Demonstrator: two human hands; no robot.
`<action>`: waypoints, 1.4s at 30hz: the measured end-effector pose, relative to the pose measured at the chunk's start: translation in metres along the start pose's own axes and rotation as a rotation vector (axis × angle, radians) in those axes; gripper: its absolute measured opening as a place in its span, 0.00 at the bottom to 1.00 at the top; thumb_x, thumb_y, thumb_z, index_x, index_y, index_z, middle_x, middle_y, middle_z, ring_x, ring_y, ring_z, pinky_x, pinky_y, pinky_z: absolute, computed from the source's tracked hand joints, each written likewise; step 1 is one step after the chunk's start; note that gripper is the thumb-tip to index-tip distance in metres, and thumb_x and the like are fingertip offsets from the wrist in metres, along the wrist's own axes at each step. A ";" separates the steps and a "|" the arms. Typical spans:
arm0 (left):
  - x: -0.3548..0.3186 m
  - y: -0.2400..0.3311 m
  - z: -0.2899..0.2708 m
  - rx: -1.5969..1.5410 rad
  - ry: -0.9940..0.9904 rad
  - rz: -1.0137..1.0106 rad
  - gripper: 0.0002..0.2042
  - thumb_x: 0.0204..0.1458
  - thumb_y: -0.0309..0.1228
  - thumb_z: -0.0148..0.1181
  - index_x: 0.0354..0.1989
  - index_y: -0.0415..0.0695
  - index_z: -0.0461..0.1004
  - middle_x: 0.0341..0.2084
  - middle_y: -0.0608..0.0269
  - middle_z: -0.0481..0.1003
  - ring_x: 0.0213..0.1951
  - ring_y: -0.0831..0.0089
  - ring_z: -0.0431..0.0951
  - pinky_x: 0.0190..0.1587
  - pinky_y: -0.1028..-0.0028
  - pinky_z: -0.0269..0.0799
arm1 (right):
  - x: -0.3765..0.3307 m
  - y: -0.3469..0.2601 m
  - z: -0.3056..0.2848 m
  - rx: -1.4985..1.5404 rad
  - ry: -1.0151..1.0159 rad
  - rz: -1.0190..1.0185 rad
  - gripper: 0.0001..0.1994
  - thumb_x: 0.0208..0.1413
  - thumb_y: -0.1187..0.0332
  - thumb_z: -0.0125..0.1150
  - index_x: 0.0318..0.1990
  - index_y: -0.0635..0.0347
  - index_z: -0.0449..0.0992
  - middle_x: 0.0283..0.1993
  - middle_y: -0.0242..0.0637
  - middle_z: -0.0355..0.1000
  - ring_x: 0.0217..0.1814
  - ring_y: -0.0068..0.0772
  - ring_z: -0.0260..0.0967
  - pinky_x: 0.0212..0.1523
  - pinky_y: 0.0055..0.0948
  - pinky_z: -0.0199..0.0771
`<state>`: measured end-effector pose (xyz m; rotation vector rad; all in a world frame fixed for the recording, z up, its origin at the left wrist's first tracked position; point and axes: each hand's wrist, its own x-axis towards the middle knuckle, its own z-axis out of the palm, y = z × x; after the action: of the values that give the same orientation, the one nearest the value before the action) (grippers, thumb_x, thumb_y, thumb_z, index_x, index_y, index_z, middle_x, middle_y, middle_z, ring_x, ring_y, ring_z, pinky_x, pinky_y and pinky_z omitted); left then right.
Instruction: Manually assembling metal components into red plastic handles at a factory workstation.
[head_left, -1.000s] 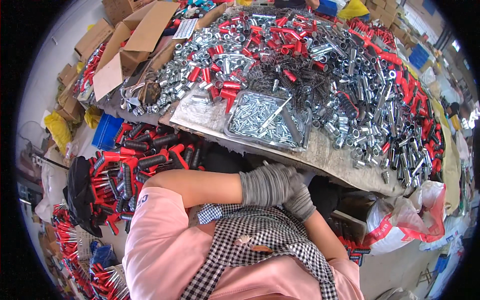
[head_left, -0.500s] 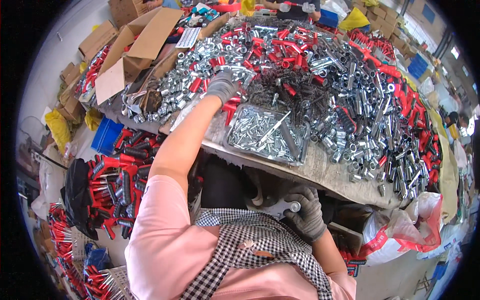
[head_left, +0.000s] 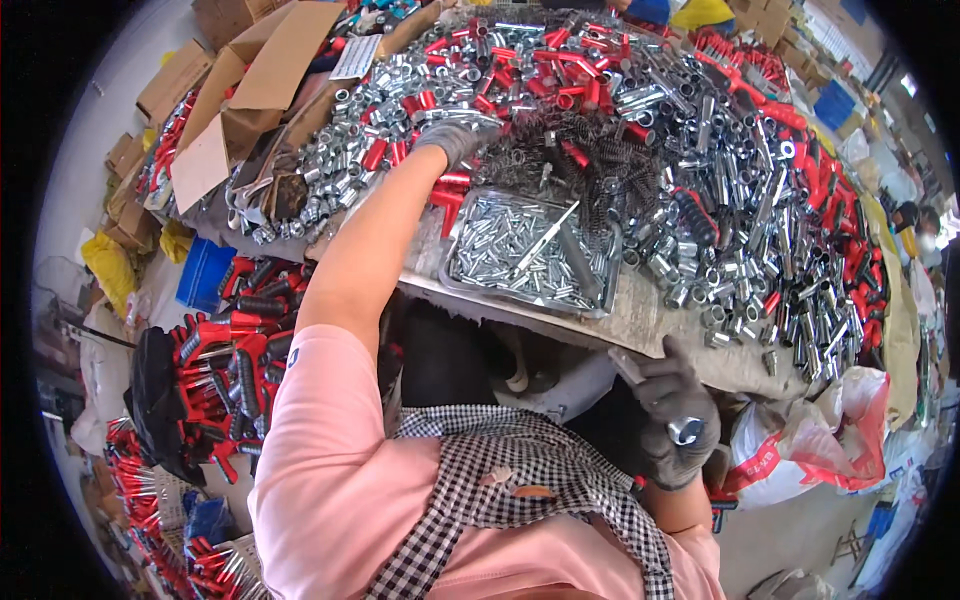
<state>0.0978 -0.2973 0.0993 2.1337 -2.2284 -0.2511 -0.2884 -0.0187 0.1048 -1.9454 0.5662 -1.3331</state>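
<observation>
My left hand (head_left: 455,142), in a grey glove, reaches into the heap of silver metal sleeves and red parts. Its fingertips blend into the pieces beside the dark coil springs (head_left: 625,170), so I cannot tell whether they grip anything. Below that hand lie red plastic pieces (head_left: 448,205). My right hand (head_left: 675,420), also gloved, is off the table's front edge, palm turned up. Its lower fingers curl around a silver metal sleeve (head_left: 686,431) with its round end showing, while the upper fingers stretch out. A clear tray (head_left: 530,300) of small metal pins stands at the table edge.
A pen-like tool (head_left: 545,240) lies across the pins. Open cardboard boxes (head_left: 285,60) stand at the far left. Red-and-black handled tools (head_left: 245,370) are piled below left, near a blue bin (head_left: 208,275). A white-and-red sack (head_left: 810,440) sits at the right.
My right hand has moved right and up with the metal sleeve, and its upper fingers have stretched out. My left hand has shifted slightly within the heap. The view has tilted a little.
</observation>
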 end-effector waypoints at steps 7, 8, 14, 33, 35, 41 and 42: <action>-0.030 0.052 -0.008 -0.034 -0.083 -0.023 0.38 0.39 0.60 0.57 0.54 0.44 0.68 0.51 0.41 0.69 0.53 0.50 0.69 0.56 0.60 0.63 | -0.018 0.032 0.017 0.233 0.229 0.304 0.18 0.51 0.52 0.62 0.36 0.56 0.67 0.35 0.37 0.71 0.45 0.38 0.69 0.61 0.48 0.55; -0.029 0.053 -0.002 0.003 -0.020 0.037 0.35 0.38 0.60 0.59 0.47 0.41 0.72 0.46 0.41 0.72 0.49 0.50 0.72 0.53 0.61 0.66 | -0.022 0.031 0.015 0.231 0.232 0.303 0.18 0.51 0.52 0.62 0.36 0.56 0.67 0.35 0.37 0.71 0.45 0.38 0.69 0.61 0.48 0.55; -0.029 0.049 0.018 0.430 0.088 0.086 0.15 0.45 0.37 0.55 0.36 0.38 0.77 0.34 0.43 0.76 0.39 0.53 0.78 0.43 0.57 0.72 | 0.005 -0.003 -0.002 0.227 0.311 0.052 0.16 0.53 0.57 0.62 0.38 0.58 0.66 0.37 0.42 0.72 0.42 0.40 0.70 0.55 0.47 0.63; 0.018 -0.052 0.037 -0.778 0.035 -0.209 0.09 0.44 0.36 0.66 0.27 0.45 0.75 0.18 0.63 0.74 0.18 0.73 0.72 0.19 0.72 0.67 | -0.006 0.030 0.010 0.314 0.324 0.329 0.17 0.52 0.57 0.63 0.39 0.58 0.66 0.32 0.37 0.68 0.34 0.31 0.68 0.36 0.29 0.71; 0.001 -0.033 0.022 -1.130 -0.077 -0.390 0.07 0.45 0.34 0.64 0.23 0.47 0.72 0.16 0.65 0.71 0.15 0.77 0.68 0.15 0.75 0.63 | -0.008 0.039 0.005 0.324 0.344 0.334 0.17 0.52 0.57 0.63 0.39 0.58 0.66 0.31 0.37 0.67 0.34 0.31 0.68 0.35 0.30 0.71; -0.024 -0.035 0.013 -0.219 0.236 -0.165 0.28 0.44 0.44 0.61 0.51 0.40 0.69 0.48 0.45 0.71 0.53 0.55 0.70 0.55 0.62 0.64 | -0.003 0.034 0.013 0.423 0.367 0.376 0.16 0.52 0.58 0.63 0.39 0.58 0.67 0.31 0.36 0.67 0.34 0.30 0.66 0.36 0.31 0.70; -0.030 -0.026 0.000 -0.217 0.237 -0.165 0.28 0.44 0.44 0.61 0.51 0.40 0.69 0.48 0.45 0.71 0.53 0.55 0.70 0.55 0.62 0.64 | -0.003 0.035 0.014 0.416 0.360 0.375 0.16 0.52 0.58 0.63 0.39 0.58 0.67 0.31 0.36 0.67 0.34 0.30 0.66 0.36 0.31 0.70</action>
<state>0.1253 -0.2684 0.0974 2.1075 -1.8136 -0.2208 -0.2760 -0.0356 0.0730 -1.2050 0.7173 -1.4243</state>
